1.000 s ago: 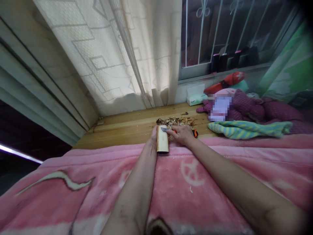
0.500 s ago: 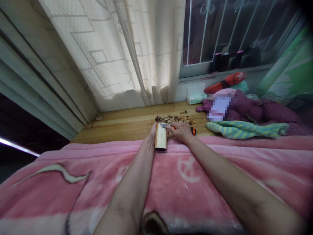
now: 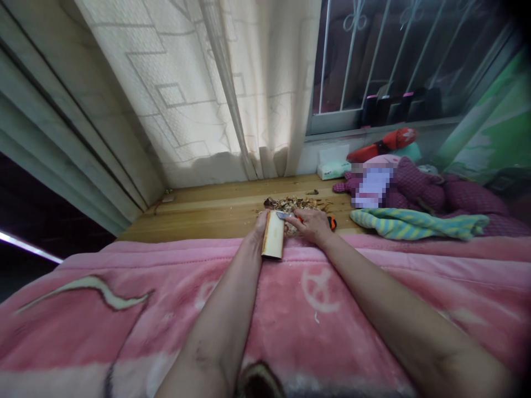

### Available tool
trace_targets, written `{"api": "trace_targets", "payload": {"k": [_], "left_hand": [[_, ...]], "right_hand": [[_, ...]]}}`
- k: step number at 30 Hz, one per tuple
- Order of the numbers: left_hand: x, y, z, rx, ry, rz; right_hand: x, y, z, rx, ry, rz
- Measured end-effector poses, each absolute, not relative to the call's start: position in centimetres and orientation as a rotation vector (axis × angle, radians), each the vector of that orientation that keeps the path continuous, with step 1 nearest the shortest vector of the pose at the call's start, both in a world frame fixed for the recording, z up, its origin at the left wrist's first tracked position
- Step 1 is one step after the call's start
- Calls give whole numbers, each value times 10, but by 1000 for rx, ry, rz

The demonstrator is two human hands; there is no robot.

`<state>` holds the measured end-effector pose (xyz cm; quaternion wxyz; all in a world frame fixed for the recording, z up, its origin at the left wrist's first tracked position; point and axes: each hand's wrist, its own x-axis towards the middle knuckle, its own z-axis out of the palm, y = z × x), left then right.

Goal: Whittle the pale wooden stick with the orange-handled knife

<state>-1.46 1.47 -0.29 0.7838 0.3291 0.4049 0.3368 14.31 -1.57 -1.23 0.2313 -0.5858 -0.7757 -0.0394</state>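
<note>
- Left hand grasps a pale wood block, which stands at the edge of a pink blanket
- Right hand clenched on an orange utility knife, blade against the block's far end
- Wood shavings lie just beyond

The left hand is turning the wood piece clockwise, so its top end is leaning toward 1 o'clock instead of the earlier 11 o'clock. The blade of the knife is moving along the piece toward that top end, carried by the right hand.
</note>
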Motion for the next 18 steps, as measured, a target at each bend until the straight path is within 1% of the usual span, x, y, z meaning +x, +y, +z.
{"api": "trace_targets", "payload": {"k": [6, 12, 15, 18], "left_hand": [[-14, 13, -1, 681, 915, 767], [-19, 10, 7, 698, 791, 637], [-19, 10, 8, 697, 836, 661], [-18, 11, 7, 698, 865, 671]], "right_hand": [[144, -13, -13, -1641, -2128, -129], [168, -6, -13, -1870, -1962, -100], [167, -8, -13, -1818, -1971, -130], [158, -11, -11, -1665, -2035, -207]]}}
